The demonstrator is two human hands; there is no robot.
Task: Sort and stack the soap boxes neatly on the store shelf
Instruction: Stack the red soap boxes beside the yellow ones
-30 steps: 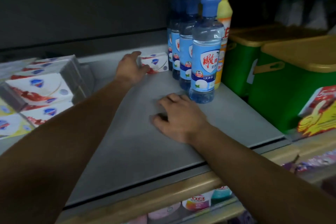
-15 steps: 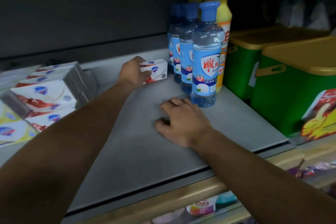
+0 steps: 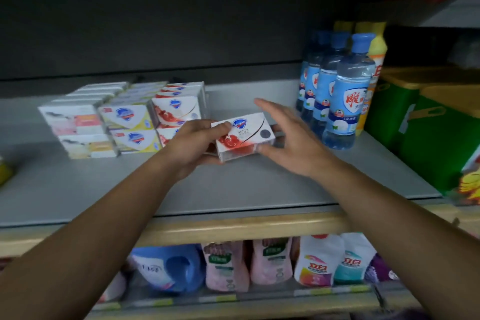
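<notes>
A white soap box (image 3: 242, 135) with a red pomegranate picture is held just above the grey shelf (image 3: 259, 184). My left hand (image 3: 193, 145) grips its left end, thumb on top. My right hand (image 3: 291, 138) is at its right end with fingers spread and straight, the thumb touching the box's lower right corner. Behind and to the left stand stacked soap boxes: a red-and-white stack (image 3: 176, 109), a yellow-and-white stack (image 3: 130, 127) and a pale stack (image 3: 78, 130).
Blue-capped clear bottles (image 3: 345, 101) and a yellow bottle (image 3: 376, 60) stand at the right of the shelf, with green tubs (image 3: 436, 138) beyond them. Detergent pouches and bottles (image 3: 259, 265) fill the shelf below. A wooden front lip (image 3: 233, 228) edges the grey shelf.
My left hand has pulled the soap box from beside the bottles forward and up. My right hand has lifted off the shelf and come to the box's right end. The view has swung left and back.
</notes>
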